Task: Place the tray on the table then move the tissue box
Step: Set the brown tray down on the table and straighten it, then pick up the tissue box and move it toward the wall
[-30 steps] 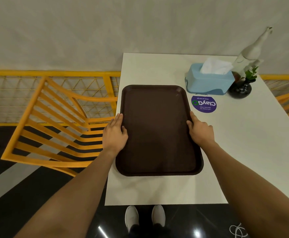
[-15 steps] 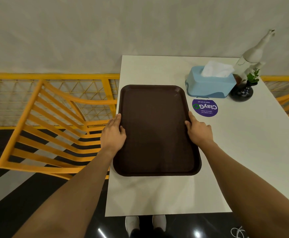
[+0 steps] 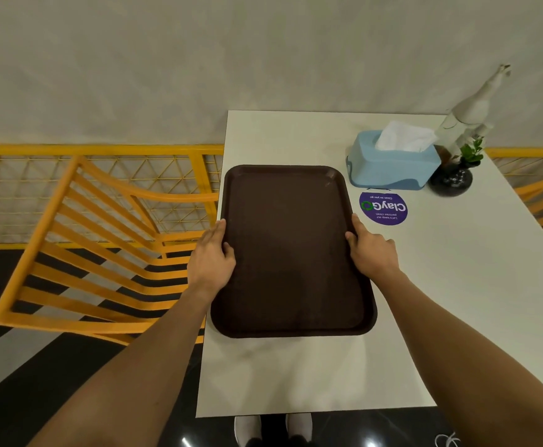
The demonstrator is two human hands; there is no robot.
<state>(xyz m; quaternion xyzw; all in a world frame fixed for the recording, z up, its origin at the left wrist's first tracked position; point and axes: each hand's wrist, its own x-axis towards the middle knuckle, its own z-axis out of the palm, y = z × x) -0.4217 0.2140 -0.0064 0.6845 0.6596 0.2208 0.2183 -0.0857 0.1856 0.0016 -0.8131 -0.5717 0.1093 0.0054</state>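
Head view. The tray [image 3: 291,250] lies flat on the table [image 3: 476,304], along the table's left edge, with its long axis running from the near edge toward the far edge against the wall. Its left rim slightly overhangs the table's left edge. The left hand [image 3: 210,259] grips the tray's left rim at about mid-length, thumb hooked over the rim and fingers together along the outside. The right hand [image 3: 370,253] grips the right rim opposite, thumb over the rim and fingers closed against the outer side. Whether the tray's weight rests fully on the table or is partly carried by the hands cannot be determined.

The tissue box [image 3: 392,164] stands near the far right corner of the table, just beyond the tray's far right corner and apart from it. Its long axis runs across the table, left to right, at a right angle to the tray's long axis. A white tissue protrudes from the top opening. A purple round sticker [image 3: 383,208] lies on the table between the box and the right hand. A dark vase [image 3: 450,182] with a green sprig stands just beside the box's right end.

Assessment: tray placement appears complete or nearly so. The box lies forward and slightly right of the right hand, which is the nearer hand. Release of the tray rim is required first.
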